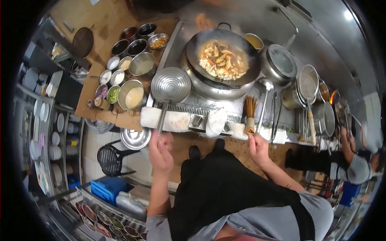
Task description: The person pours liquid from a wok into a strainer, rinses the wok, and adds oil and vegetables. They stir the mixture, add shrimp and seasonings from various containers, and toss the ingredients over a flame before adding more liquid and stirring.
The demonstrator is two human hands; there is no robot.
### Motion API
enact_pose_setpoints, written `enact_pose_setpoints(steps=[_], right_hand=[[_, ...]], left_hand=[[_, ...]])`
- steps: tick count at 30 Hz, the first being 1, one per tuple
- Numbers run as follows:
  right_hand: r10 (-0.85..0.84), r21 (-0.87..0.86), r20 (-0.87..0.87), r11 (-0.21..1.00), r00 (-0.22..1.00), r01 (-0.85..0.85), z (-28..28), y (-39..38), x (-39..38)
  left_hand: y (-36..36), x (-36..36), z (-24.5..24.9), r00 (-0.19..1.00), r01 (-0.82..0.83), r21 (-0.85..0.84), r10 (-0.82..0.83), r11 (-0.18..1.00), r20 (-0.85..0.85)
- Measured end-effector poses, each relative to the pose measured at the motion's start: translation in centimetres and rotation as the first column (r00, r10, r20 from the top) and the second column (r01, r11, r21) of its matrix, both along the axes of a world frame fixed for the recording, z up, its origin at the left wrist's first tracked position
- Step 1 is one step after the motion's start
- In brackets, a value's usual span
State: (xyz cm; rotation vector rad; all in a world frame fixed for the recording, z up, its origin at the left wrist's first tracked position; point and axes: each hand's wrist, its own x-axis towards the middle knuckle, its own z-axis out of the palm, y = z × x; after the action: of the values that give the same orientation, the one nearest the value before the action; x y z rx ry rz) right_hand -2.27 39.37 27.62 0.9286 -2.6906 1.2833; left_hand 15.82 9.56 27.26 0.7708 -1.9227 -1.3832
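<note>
My left hand (161,152) is closed round the lower end of a long handle, which belongs to a perforated metal skimmer (171,85). The skimmer's round bowl rests at the stove's left edge, beside the wok (253,68). In the wok, browned pieces and pale sliced food (221,60) sit in steaming liquid. My right hand (259,149) grips the handle end of a metal ladle (265,90), whose bowl lies on the stove right of the wok. Between ladle and folded white cloth (216,121) stands a bamboo wok brush (250,110), close to my right hand.
Left of the stove, a counter holds pots (132,95) and several bowls of sauces and ingredients. On the right stand a lidded pot (281,62) and a strainer (308,82) over more pots. A co-worker (354,164) is at the far right. A black stool (109,160) stands behind left.
</note>
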Motion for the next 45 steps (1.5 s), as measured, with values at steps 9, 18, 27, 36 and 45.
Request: enact_pose_setpoints(steps=[9, 18, 27, 36, 45], right_hand=[[-0.296, 0.464, 0.169, 0.865, 0.94, 0.189, -14.7, 10.5, -6.8], [-0.491, 0.425, 0.415, 0.849, 0.766, 0.314, -19.9, 11.4, -8.2], [-0.661, 0.097, 0.377, 0.725, 0.649, 0.682, -17.5, 10.9, -5.2], [-0.37, 0.04, 0.56, 0.906, 0.741, 0.422, -3.4, 11.8, -3.9], [-0.259, 0.268, 0.49, 0.953, 0.833, 0.139, -2.0, 5.3, -9.6]], left_hand=[[7.1, -9.4, -0.5, 0.917, 0.392, -0.457, -0.303, 0.798, 0.259], [9.0, -31.3, -3.3, 0.842, 0.506, -0.62, -0.501, 0.599, 0.203], [9.4, -35.4, -5.6, 0.679, 0.699, -0.504, -0.25, 0.507, 0.69], [7.5, -35.0, -7.3, 0.69, 0.722, -0.538, -0.399, 0.435, 0.604], [5.5, -35.6, -9.3, 0.731, 0.681, -0.545, -0.424, 0.488, 0.534]])
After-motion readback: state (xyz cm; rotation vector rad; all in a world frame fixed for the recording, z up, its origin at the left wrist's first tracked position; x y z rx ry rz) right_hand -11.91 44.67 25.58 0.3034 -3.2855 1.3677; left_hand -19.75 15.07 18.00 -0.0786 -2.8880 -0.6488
